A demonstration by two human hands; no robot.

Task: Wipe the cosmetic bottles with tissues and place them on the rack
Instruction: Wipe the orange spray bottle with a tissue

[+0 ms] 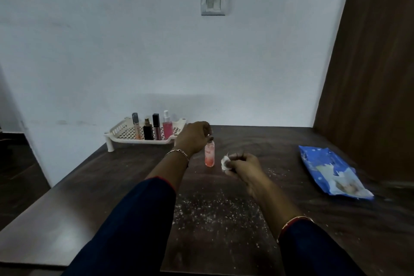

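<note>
At frame centre the left hand [194, 139] pinches the cap of the small pink bottle [209, 155], steadying it upright on the desk [280, 219], while the right hand [243, 167], closed on a crumpled tissue [225, 161] beside it, seems ready to wipe; the rack [125, 133] waits at left.

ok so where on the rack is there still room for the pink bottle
The rack is bare on its left half, beside the clear tube. Its right half is crowded with four bottles, ending at the pink spray bottle. The left hand holds the small pink bottle by its cap.
</note>
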